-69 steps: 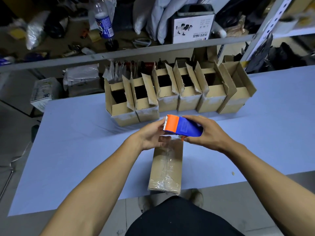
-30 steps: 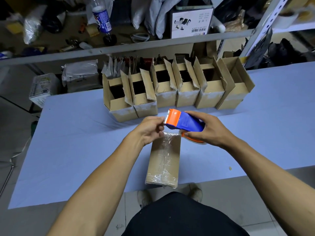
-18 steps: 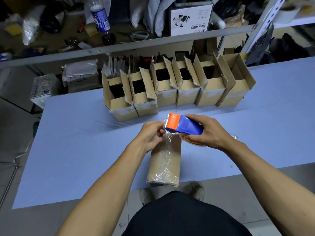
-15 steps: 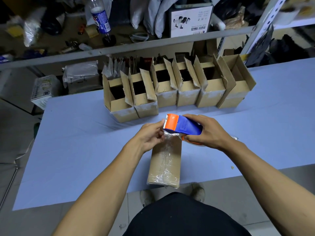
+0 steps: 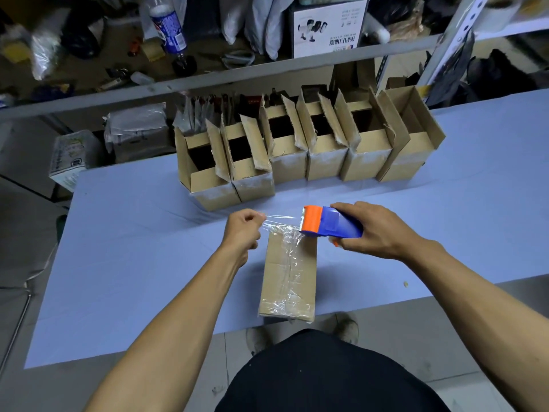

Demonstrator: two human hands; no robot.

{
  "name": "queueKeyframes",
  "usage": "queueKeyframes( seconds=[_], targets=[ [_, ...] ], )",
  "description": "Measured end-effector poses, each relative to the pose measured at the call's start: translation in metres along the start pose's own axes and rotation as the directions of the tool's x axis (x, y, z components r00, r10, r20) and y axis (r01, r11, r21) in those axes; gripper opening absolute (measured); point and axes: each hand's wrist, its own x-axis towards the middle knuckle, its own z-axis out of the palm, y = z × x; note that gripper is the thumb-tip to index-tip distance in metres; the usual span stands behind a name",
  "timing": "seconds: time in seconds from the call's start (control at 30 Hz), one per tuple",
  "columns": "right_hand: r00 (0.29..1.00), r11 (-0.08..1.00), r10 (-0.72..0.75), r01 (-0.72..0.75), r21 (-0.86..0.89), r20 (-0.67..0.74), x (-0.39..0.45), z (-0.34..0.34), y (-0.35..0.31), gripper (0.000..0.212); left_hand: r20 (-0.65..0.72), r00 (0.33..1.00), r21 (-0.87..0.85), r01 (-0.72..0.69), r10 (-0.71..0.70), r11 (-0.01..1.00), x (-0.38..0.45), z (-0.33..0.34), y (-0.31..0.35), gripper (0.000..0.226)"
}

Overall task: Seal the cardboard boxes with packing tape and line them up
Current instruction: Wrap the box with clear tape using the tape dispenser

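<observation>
A closed cardboard box [image 5: 288,281] lies lengthwise on the blue table [image 5: 133,263] near its front edge, with clear tape wrinkled along its top. My right hand [image 5: 377,230] grips a blue and orange tape dispenser [image 5: 329,226] just above the box's far end. My left hand [image 5: 242,228] pinches the free end of the clear tape [image 5: 282,221], which stretches from the dispenser's orange head leftward. A row of several open-topped cardboard boxes [image 5: 309,153] stands side by side at the table's far side.
Behind the table runs a metal shelf [image 5: 208,81] crowded with a plastic bottle [image 5: 167,25], bags and a printed carton [image 5: 326,23]. Packages sit on the floor at the left [image 5: 74,159]. My feet and dark clothing show below the table's front edge.
My left hand has moved left, away from the dispenser, drawing out a strip of clear tape. The dispenser and right hand stay above the box's far end.
</observation>
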Motion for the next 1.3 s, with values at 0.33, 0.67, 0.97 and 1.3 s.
queueKeyframes(
  seconds=[0.33,0.67,0.97,1.3],
  targets=[
    [0.998,0.998,0.023,-0.026,0.056,0.053,0.004,0.014,0.013,0.059,-0.072,0.992,0.156,-0.088,0.101,0.984,0.02,0.012,-0.029,0.019],
    [0.996,0.992,0.092,-0.092,0.087,0.006,0.0,0.027,0.016,0.064,-0.089,0.983,-0.052,0.159,-0.163,0.986,0.034,0.034,-0.054,0.025],
    [0.995,0.993,0.098,-0.097,0.072,-0.009,-0.001,0.027,0.018,0.07,0.077,0.81,0.607,-0.501,0.581,0.618,-0.02,0.031,-0.036,0.054],
    [0.998,0.995,0.043,-0.046,0.091,0.043,-0.006,0.022,0.032,0.073,0.448,0.865,0.859,-0.487,0.228,0.158,-0.032,0.039,-0.054,0.104]
  ],
)
